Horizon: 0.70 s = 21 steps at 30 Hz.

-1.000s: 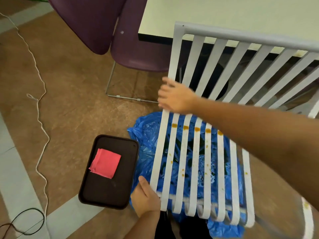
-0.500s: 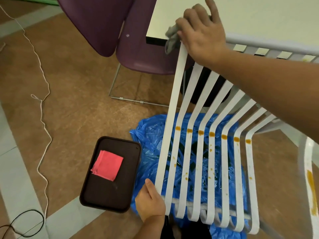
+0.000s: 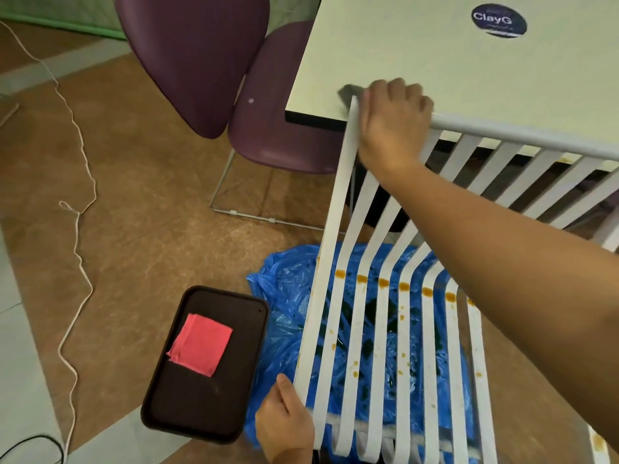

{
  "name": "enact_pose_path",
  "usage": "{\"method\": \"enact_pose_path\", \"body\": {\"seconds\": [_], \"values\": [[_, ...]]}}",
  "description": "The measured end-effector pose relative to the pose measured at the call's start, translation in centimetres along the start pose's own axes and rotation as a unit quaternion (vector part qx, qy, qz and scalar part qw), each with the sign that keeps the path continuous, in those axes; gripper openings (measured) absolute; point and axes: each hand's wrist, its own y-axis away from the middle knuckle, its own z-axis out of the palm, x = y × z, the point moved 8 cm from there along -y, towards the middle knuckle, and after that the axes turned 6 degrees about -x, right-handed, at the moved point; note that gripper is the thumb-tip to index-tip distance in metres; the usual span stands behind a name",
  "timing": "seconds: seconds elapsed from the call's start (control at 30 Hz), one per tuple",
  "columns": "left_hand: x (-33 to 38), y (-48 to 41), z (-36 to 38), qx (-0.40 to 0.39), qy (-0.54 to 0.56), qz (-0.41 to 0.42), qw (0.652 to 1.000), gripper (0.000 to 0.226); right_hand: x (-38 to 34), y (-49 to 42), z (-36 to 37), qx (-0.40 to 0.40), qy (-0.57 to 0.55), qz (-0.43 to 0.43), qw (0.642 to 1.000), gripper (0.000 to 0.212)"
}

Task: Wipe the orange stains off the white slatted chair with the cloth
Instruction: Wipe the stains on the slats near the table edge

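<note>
The right hand (image 3: 393, 123) is curled over the top corner of the white slatted chair (image 3: 378, 333), and a bit of grey cloth (image 3: 348, 92) pokes out from under its fingers, so it seems to be pressing the cloth on the top rail. The left hand (image 3: 284, 421) is closed around the front edge of the seat, by the end of the outside slat, and holds the chair steady. The orange stains (image 3: 383, 283) sit in a row across the slats where the back bends into the seat, well below the cloth, and smaller spots are dotted lower down on the seat. To do this step well, I think the cloth should slide down one slat at a time, pressed flat, until it rubs over each orange blob, while the left hand keeps the chair from wobbling. A blue plastic sheet (image 3: 284, 326) lies under the chair. Just beside it is a dark tray (image 3: 201, 410) with a folded pink cloth (image 3: 200, 343) on it. A purple chair (image 3: 207, 61) and a pale table (image 3: 402, 45) stand behind.
</note>
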Motion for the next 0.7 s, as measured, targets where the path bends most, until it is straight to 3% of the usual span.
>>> {"method": "enact_pose_path", "body": {"seconds": [0.1, 0.17, 0.3, 0.4, 0.6, 0.7], "values": [[0.1, 0.2, 0.0, 0.007, 0.012, 0.002, 1.000, 0.048, -4.7, -0.2, 0.6, 0.019, -0.084, -0.151, 0.985, 0.032], [0.0, 0.3, -0.1, 0.020, 0.014, 0.000, 1.000, 0.045, -7.2, 0.6, 1.1, 0.031, -0.124, -0.300, 0.945, 0.021], [0.3, 0.3, 0.1, 0.026, 0.008, 0.001, 1.000, 0.042, -8.2, 6.0, 5.3, -0.113, -0.103, -0.456, 0.877, 0.006], [0.0, 0.2, 0.2, 0.024, 0.006, 0.001, 1.000, 0.050, -7.2, 13.2, 7.9, -0.188, -0.121, -0.473, 0.852, 0.011], [-0.4, 0.0, 0.4, 0.022, 0.017, 0.009, 1.000, 0.053, -8.0, 27.2, 6.6, -0.271, -0.336, -0.334, 0.838, 0.008], [-0.3, -0.1, 0.5, 0.008, 0.003, 0.019, 1.000, 0.047, -8.7, 34.0, 3.8, -0.299, -0.364, -0.360, 0.805, 0.008]]}}
